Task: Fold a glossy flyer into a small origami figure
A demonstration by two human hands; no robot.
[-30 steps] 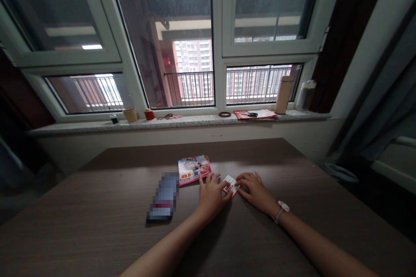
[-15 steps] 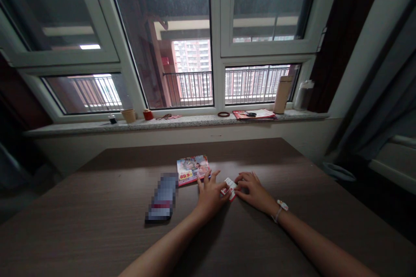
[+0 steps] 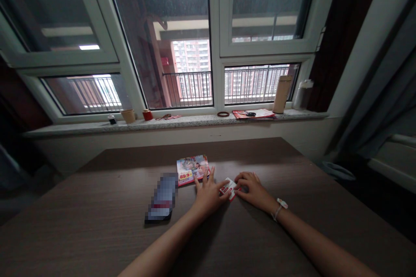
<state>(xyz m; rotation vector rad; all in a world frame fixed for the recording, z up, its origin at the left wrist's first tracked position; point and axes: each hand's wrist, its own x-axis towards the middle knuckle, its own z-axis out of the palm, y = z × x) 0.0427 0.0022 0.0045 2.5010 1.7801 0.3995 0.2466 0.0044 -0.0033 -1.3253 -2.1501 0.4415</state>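
A small piece of folded paper (image 3: 230,185), white with red print and a red edge, lies on the table between my two hands. My left hand (image 3: 208,194) is open, its fingers spread; index finger and thumb touch the paper's left side, while the other fingers reach toward a colourful printed leaflet (image 3: 191,168). On the paper's right edge, the thumb and index finger of my right hand (image 3: 255,190) are closed, with the other fingers curled beside them. A bracelet (image 3: 280,208) circles my right wrist. Part of the paper is hidden under my fingertips.
Left of my left hand lies a pixelated phone-like object (image 3: 161,199) on the brown table (image 3: 81,207). Along the windowsill (image 3: 198,120) stand a paper cup (image 3: 128,116), a red spool (image 3: 147,114), a dark ring (image 3: 223,114), stacked leaflets with scissors (image 3: 251,114) and a tan bottle (image 3: 282,95).
My left hand has shifted slightly left, uncovering more of the paper's red print. My right hand stays at the paper's right edge.
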